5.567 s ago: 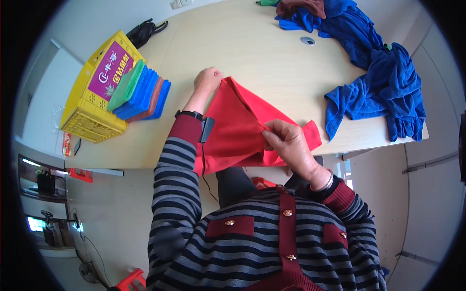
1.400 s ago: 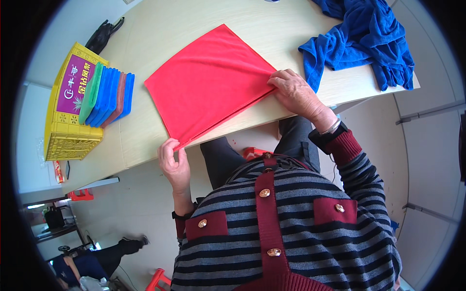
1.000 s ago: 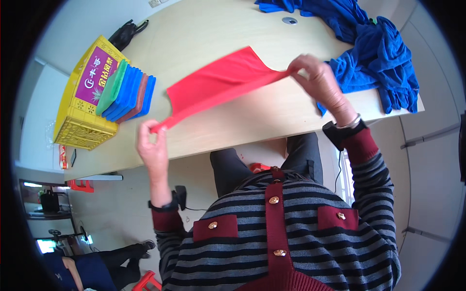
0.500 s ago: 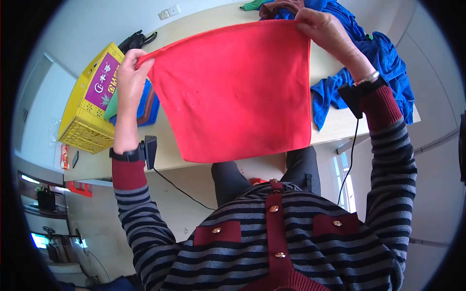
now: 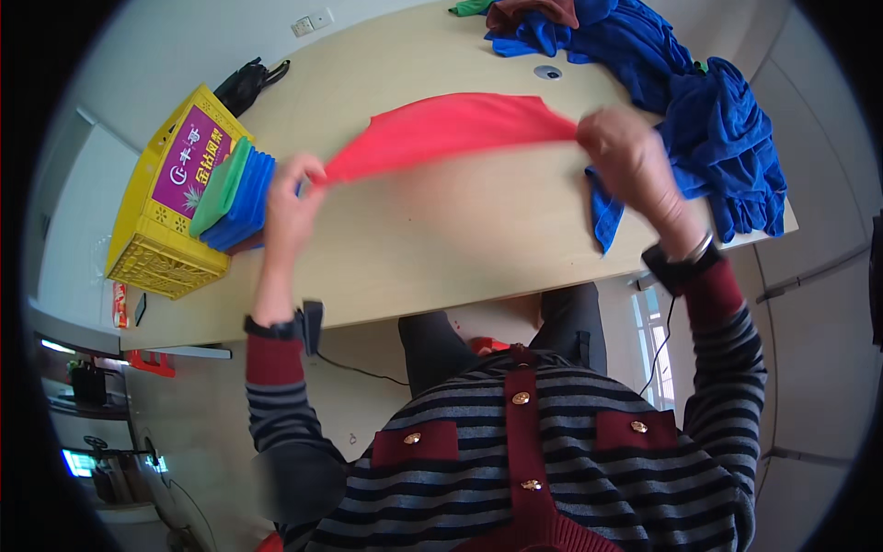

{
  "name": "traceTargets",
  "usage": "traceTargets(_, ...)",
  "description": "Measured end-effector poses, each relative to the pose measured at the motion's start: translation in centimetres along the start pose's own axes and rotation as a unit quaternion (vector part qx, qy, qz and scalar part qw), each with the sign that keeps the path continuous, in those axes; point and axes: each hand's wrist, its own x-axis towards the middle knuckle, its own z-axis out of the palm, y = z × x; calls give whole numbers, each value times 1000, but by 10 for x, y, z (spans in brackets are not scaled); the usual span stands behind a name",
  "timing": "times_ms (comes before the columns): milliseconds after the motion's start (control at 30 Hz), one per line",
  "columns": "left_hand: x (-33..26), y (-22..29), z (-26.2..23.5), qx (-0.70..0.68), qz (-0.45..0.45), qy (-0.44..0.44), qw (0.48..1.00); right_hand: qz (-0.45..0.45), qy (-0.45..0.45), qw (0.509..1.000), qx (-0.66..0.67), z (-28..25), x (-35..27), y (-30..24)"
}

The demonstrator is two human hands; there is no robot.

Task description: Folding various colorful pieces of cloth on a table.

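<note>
Looking down past a striped cardigan (image 5: 524, 469) with brass buttons at six o'clock, both forearms rise toward the pale wooden desk (image 5: 441, 239). Left hand (image 5: 290, 198), at about nine o'clock from the middle, grip closed tight on one end of the red cloth (image 5: 451, 129); a dark watch sits on that wrist. Right hand (image 5: 630, 156), out at two o'clock, grip also pinched shut on the cloth's other end, a little motion-blurred, with a dark band on its wrist. Between them the red cloth stretches in a long shallow arc, its far edge bulging toward twelve o'clock; whether it lies on the desk or hangs just above it I cannot tell.

Just beside the left hand, on its nine o'clock side, a stack of folded cloths (image 5: 235, 198), blue with a green one on the outer side, leans against a yellow plastic crate (image 5: 161, 216) with a purple panel. Beyond the crate, toward eleven o'clock, a black bundle (image 5: 248, 83) lies near the desk's far edge. Over at one to two o'clock a heap of blue cloths (image 5: 708, 129) sprawls from the far edge to the near edge, one piece touching the right hand's side. A round grommet (image 5: 548, 72) sits in the desk near twelve o'clock.
</note>
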Motion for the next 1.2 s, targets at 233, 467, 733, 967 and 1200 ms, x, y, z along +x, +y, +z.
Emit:
traceTargets(233,-141,-4,53,4,-110,-112,988,36,-167,982,80,58,-113,-61)
traceTargets(467,-149,26,17,26,-140,-210,967,65,-213,964,148,36,-112,-82)
traceTargets(733,-60,6,27,-89,-194,-309,927,207,-230,920,241,75,-54,-29)
traceTargets(967,8,-24,172,98,-66,-306,945,236,-326,915,-41,190,-2,-21)
traceTargets(1200,10,-35,195,226,-135,-347,900,276,-372,885,-40,203,-6,-11)
